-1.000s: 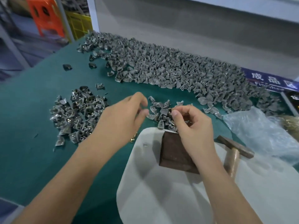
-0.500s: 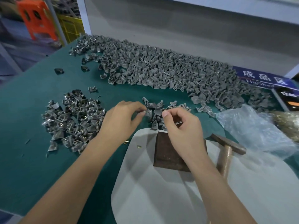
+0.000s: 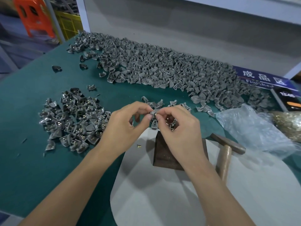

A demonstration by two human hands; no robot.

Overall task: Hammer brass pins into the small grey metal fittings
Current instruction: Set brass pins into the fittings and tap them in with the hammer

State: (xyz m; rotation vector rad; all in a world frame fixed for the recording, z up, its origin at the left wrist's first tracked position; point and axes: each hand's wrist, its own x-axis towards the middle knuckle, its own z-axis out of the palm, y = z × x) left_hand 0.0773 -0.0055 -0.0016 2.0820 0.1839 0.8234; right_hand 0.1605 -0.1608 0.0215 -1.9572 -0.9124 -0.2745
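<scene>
Both hands, left hand (image 3: 128, 123) and right hand (image 3: 177, 128), pinch one grey fitting (image 3: 153, 113) at bench centre, seating a pin; pinned pile (image 3: 71, 121) at nine o'clock is small, unpinned heap (image 3: 162, 69) at twelve huge, hammer (image 3: 226, 152) idle.

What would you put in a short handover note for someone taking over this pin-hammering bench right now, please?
Left hand pinches one grey fitting above the bench; right hand pinches a brass pin at that fitting.
Hammer lies untouched on the white sheet, right of the dark block.
Done: a pile with brass showing sits on the left of the green mat.
Left: the long pile along the back and a small cluster beyond the hands. More brass pins lie at far right; one loose pin lies by the sheet's edge.
Next, probably: set the fitting on the block and hammer.
</scene>
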